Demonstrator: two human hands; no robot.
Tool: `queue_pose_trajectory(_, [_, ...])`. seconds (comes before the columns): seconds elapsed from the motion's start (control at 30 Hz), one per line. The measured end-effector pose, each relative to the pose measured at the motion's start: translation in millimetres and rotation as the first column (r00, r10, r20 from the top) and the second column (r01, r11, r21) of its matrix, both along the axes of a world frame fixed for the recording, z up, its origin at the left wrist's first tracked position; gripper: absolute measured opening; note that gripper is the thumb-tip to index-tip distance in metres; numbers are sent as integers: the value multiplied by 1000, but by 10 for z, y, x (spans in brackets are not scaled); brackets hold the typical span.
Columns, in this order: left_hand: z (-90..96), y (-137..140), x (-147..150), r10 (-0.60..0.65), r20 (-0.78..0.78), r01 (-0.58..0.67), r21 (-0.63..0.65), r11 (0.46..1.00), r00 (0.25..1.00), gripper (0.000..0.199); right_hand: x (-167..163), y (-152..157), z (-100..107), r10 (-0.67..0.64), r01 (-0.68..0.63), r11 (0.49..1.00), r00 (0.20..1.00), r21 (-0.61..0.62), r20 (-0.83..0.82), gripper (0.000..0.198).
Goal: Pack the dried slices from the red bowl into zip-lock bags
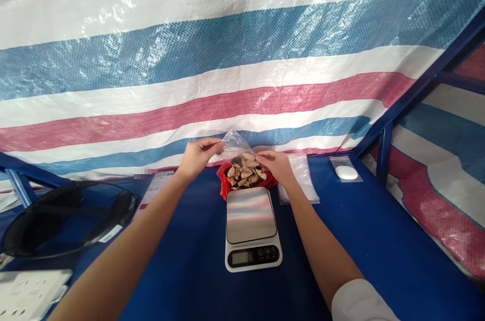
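Head view: both hands hold a clear plastic bag (pixel 234 142) by the dried slices (pixel 247 175).
Left hand (pixel 202 155), at the digital scale's (pixel 251 217) eleven o'clock, pinches one corner; right hand (pixel 276 165), at one, pinches its edge, fingers nearly closed. Slices sit at twelve, ringed by red plastic (pixel 224 187).

Brown slices (pixel 245 178) partly hide red bag (pixel 224 182); scale display (pixel 241 258) unreadable; power strip (pixel 30 291) cut off.
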State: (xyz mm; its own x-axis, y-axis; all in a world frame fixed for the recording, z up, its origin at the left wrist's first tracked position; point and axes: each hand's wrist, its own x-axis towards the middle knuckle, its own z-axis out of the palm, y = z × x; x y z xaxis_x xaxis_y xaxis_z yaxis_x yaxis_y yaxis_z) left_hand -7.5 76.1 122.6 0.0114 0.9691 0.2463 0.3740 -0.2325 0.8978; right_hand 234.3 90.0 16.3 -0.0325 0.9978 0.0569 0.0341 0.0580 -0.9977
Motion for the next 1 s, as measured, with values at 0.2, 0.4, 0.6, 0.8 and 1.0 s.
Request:
queue_pose_trajectory(0.2, [-30,-7,47,-14,20,14,-8,1000,1000,36,48,15,-5,-44,44,999,999,6,-28,33])
queue_pose_trajectory(0.4, [-50,-28,71,-28,-36,28,-20,999,999,34,63,17,-2,-97,91,991,993,93,66,29])
queue_pose_trajectory(0.6, [-66,-1,40,-11,1,11,-24,1000,1000,33,35,-12,52,-59,59,998,998,19,-28,31])
queue_pose_trajectory(0.8, [-51,17,40,-3,29,4,-35,999,1000,36,-7,-38,73,-20,19,1000,999,-8,-34,27])
queue_pose_trajectory(1.0, [-21,35,-15,21,66,-21,-1,1000,998,37,-43,-45,69,1,-2,999,1000,50,9,27])
